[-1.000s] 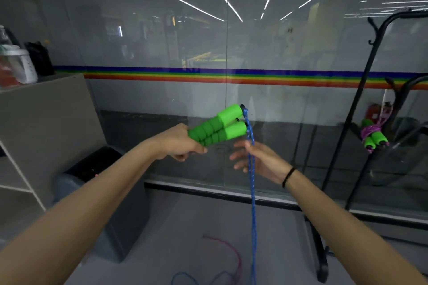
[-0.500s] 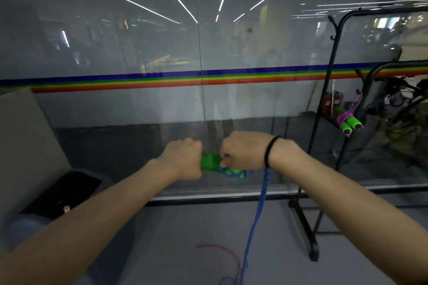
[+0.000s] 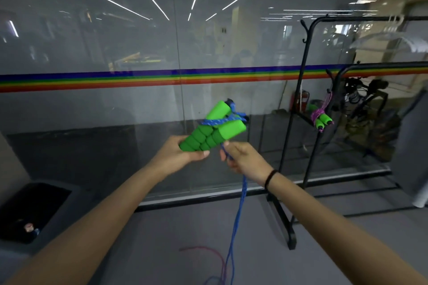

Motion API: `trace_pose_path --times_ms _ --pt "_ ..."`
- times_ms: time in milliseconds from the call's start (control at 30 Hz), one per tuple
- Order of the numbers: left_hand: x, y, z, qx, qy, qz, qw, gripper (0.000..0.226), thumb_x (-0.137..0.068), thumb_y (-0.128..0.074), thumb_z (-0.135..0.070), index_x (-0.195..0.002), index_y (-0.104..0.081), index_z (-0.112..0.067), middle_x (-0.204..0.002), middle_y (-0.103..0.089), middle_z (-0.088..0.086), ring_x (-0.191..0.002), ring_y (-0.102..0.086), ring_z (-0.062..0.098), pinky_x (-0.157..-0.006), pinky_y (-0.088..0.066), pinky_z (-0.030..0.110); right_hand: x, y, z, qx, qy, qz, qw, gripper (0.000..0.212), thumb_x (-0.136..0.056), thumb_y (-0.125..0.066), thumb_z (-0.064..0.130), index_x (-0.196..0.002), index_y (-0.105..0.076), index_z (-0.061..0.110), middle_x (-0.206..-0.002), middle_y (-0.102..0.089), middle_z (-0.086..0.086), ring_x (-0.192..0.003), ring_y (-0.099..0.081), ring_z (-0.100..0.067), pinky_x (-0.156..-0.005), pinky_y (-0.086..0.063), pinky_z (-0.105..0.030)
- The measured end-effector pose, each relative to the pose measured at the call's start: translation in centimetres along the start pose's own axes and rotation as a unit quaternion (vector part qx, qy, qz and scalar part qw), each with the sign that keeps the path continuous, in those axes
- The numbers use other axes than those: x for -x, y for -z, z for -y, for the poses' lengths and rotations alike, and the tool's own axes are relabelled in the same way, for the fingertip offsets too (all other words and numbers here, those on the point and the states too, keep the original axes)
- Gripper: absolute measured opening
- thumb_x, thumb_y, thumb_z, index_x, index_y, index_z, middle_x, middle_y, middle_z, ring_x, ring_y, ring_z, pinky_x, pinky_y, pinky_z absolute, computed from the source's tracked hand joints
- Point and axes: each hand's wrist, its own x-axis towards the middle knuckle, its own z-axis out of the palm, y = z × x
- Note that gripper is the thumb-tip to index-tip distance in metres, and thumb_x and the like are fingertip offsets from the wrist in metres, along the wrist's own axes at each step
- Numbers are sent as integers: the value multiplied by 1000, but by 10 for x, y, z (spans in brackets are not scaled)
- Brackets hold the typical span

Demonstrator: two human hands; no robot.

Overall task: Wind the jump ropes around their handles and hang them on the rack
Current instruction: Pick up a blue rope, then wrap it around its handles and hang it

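left hand (image 3: 179, 157) clasps handles (image 3: 212, 131); right hand (image 3: 243, 157) pinches rope (image 3: 240, 194)

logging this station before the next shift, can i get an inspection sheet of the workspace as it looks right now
surface: grey floor, no table in view.
job's things: green foam handles held together, one turn of blue rope across them, the rest trailing to the floor; a wound purple rope with green handles hangs on the black rack.
clutter: red-purple rope loose on the floor; black bin at lower left.
grippers: left hand grips the handles; right hand pinches the blue rope below them.
cables: nothing seen.
surroundings: glass wall with a rainbow stripe; clear hanger on the rack's top bar.
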Motion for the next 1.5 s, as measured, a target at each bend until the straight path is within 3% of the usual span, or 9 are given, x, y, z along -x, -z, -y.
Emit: trace_pose_path --times_ms 200,367,500,633,833,967,1100,1367,1500 --pt "-14 -18 4 -216 28 -96 971 18 -69 -76 -32 -60 -62 -24 -64 -63 1 -72 -64 24 -61 -39 25 19 10 18 379 48 79 921 22 -96 -41 28 -84 -48 10 -88 -61 -15 -81 -57 -30 -68 -39 -29" --pt "-12 -41 -4 -484 11 8 875 26 -75 -66 -37 -98 -65 -24 -102 -69 5 -99 -63 27 -76 -44 30 17 34 50 567 112 136 805 30 -90 -50 34 -101 -62 9 -99 -64 -16 -95 -60 -33 -69 -41 -32" --pt "-7 -36 -13 -490 -34 129 861 16 -77 -66 -31 -90 -61 -22 -95 -67 1 -91 -62 20 -69 -40 26 -7 66 63 453 133 180 863 25 -71 -73 42 -75 -69 18 -53 -55 15 -59 -53 -2 -60 -39 -21" --pt "-11 -21 -13 -362 -78 188 910 19 -71 -75 -33 -81 -60 -26 -64 -57 -11 -58 -51 -1 -58 -40 23 -25 76 45 146 87 238 956 16 -68 -74 28 -70 -67 14 -54 -63 10 -47 -50 2 -51 -40 -12" --pt "0 -29 -20 -134 -62 172 974 22 -74 -77 -16 -66 -58 -25 -51 -48 -15 -49 -42 -2 -51 -34 15 -40 57 -3 -184 28 310 932 15 -84 -48 3 -82 -63 3 -68 -72 2 -64 -66 -2 -60 -51 -14" --pt "0 -35 -12 7 15 55 998 11 -75 -74 -11 -70 -65 -16 -57 -59 -12 -57 -52 3 -56 -43 16 -27 47 -19 -79 -15 148 986 45 -96 -40 14 -55 -56 21 -37 -42 10 -35 -34 0 -37 -27 -12" --pt "-5 -41 -7 153 139 -68 976 11 -78 -71 -13 -86 -67 -7 -70 -71 7 -59 -68 18 -62 -55 28 -4 33 -13 147 46 142 978 39 -98 -34 31 -65 -53 21 -54 -47 7 -42 -43 2 -47 -35 -10" --pt "5 -50 10 -394 69 -27 916 37 -71 -69 -30 -105 -56 -30 -104 -69 6 -99 -63 33 -81 -52 39 -5 38 18 477 140 188 847 27 -90 -50 33 -99 -63 11 -95 -64 -13 -90 -59 -29 -70 -42 -30" --pt "9 -47 3 -450 9 159 879 24 -75 -66 -23 -98 -59 -22 -94 -68 5 -90 -64 25 -71 -47 29 -18 51 28 396 166 170 887 27 -69 -71 49 -73 -69 22 -68 -62 7 -66 -54 -7 -64 -44 -28"
